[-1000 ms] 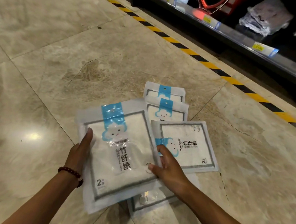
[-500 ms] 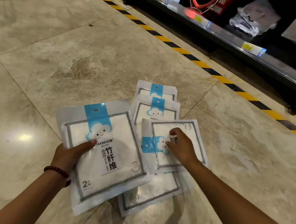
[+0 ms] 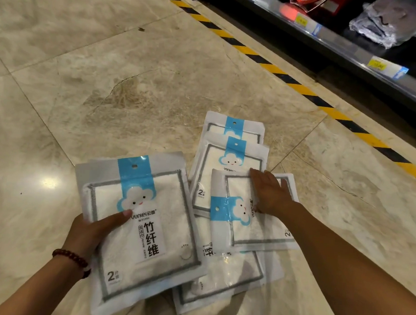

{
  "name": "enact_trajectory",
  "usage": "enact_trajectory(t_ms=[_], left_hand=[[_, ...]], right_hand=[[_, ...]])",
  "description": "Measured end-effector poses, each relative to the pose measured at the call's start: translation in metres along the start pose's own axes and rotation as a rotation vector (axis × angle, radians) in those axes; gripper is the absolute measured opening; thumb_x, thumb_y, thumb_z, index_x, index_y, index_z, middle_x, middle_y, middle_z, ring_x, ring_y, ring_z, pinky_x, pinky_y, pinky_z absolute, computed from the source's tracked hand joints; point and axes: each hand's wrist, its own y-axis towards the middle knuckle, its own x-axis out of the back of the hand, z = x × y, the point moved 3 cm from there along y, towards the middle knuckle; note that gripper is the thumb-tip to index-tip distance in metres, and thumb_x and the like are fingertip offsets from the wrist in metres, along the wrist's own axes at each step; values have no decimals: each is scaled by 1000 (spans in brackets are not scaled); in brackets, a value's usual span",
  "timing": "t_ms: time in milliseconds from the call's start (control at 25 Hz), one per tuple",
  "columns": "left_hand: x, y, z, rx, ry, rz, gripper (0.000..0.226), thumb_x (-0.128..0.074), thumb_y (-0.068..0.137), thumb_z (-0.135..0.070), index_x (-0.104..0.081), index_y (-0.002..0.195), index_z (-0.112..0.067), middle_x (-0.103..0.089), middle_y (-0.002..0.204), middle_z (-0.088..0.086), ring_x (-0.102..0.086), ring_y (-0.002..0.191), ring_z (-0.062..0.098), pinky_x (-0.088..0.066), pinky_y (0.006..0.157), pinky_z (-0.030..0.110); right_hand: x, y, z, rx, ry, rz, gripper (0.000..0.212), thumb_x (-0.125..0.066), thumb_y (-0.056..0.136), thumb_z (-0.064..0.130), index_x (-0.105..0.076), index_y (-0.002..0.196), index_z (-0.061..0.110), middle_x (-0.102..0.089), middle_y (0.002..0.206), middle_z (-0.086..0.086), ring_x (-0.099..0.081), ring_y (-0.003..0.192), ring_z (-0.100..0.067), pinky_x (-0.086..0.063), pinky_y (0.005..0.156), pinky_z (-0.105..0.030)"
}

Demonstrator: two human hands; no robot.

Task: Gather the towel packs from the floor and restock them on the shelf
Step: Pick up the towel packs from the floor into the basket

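Glossy plastic towel pack (image 3: pixel 147 239) at 7 o'clock, clamped in left hand (image 3: pixel 91 232), thumb on top | right hand (image 3: pixel 270 196) flat, uncurled, pressing sideways pack (image 3: pixel 243 228) | 3 more packs (image 3: pixel 231 156) on floor (image 3: pixel 109 76) | risk: skidding on slick film, scattering | shelf (image 3: pixel 356 57) at 1 o'clock

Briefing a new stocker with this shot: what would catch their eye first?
The white towel pack with a blue cloud strip, gripped by the left hand at lower left. Beside it, the right hand rests flat on a sideways pack atop a loose pile on the marble floor; a yellow-black stripe edges the dark shelf upper right.
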Motion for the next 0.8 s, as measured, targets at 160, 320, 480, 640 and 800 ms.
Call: enact_trajectory(t_ms=[160,320,480,640,800], left_hand=[[10,1,4,23,-63,-52,26,-72,71,-8,-63,94,-11,-72,73,6,-65,77,26,-50,59,31],[16,0,-1,-5,-95,-71,18,-71,75,-8,-62,90,-13,-71,61,-1,-67,61,19,-53,48,27],[27,-2,-16,-34,-131,-81,17,-67,78,-5,-62,93,-12,-72,67,2,-68,59,17,-53,48,26],[60,-2,-48,-81,-191,-61,26,-70,69,-14,-65,95,-13,-74,79,1,-70,60,13,-56,49,25],[87,-13,-88,-137,-212,-84,36,-70,63,-14,-66,98,-10,-74,80,2,-71,63,15,-58,56,31]], right_hand=[[-3,-9,-4,-50,-154,-42,93,-77,67,45,-27,137,8,-36,138,-11,-32,130,-28,-22,111,-45],[-13,-36,-15,-147,125,-58,68,-77,67,48,-39,111,13,-57,112,-6,-54,101,-24,-39,83,-34],[-5,-62,-3,-19,441,-107,49,-74,73,42,-37,93,17,-57,82,-1,-53,74,-21,-35,59,-31],[30,-57,36,19,663,-213,45,-76,72,38,-44,92,15,-61,81,-2,-58,74,-22,-43,63,-33],[73,-41,85,65,933,-233,26,-72,78,17,-47,86,15,-60,84,-2,-57,76,-18,-43,66,-32]])
